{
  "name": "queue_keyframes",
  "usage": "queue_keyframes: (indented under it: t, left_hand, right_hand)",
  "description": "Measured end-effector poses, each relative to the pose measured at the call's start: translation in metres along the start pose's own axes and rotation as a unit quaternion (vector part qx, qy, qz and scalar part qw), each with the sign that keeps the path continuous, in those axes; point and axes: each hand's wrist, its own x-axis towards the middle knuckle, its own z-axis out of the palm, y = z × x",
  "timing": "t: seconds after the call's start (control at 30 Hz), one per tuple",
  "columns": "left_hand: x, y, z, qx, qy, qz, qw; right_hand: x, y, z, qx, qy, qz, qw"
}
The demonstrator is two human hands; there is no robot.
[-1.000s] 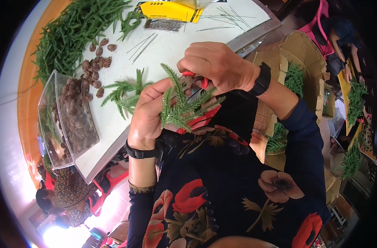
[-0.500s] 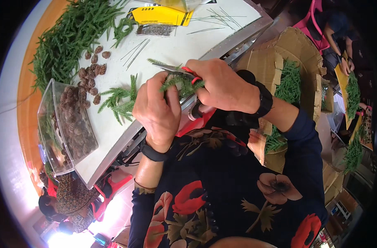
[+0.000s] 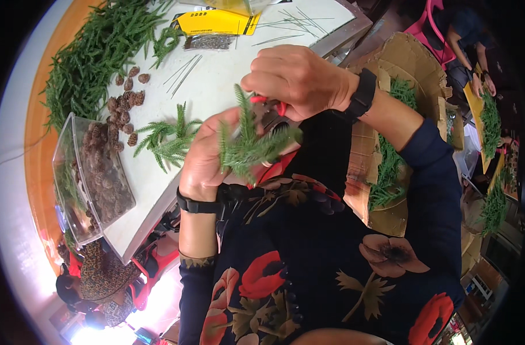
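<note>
My left hand (image 3: 201,156), now turned palm up, holds an artificial green pine sprig (image 3: 251,146) over the table's near edge. The sprig hides most of that hand's fingers. My right hand (image 3: 305,80) is closed on red-handled scissors (image 3: 282,108) just above the sprig; their blades are mostly hidden from sight. Left of my left hand, another loose pine sprig (image 3: 165,141) lies on the white table (image 3: 159,109). Thin wires (image 3: 186,75) lie farther back.
Brown pine cones (image 3: 123,106) sit beside a clear bin (image 3: 104,184) of more cones. A green pile (image 3: 95,63) covers the far left; a yellow card (image 3: 219,22) lies at the back. A cardboard box (image 3: 363,172) with greenery stands right. Other people work at both sides.
My left hand has rolled palm up, and the sprig has swung toward me. My right hand has lifted and moved slightly away, turning the scissors so the blades no longer point left.
</note>
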Motion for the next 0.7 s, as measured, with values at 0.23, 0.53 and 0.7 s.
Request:
queue_keyframes:
  t: [0.23,0.53,0.7]
  left_hand:
    - [0.015,-0.02,0.023,0.605,0.36,0.282,0.652]
    - [0.024,-0.029,0.012,0.614,0.38,0.329,0.608]
    - [0.021,-0.027,0.01,0.646,0.406,0.312,0.566]
  right_hand:
    - [-0.015,-0.038,0.014,0.074,-0.08,0.393,0.913]
    - [-0.018,-0.036,0.013,0.028,-0.046,0.377,0.925]
    - [-0.009,-0.03,0.003,0.219,-0.001,0.529,0.82]
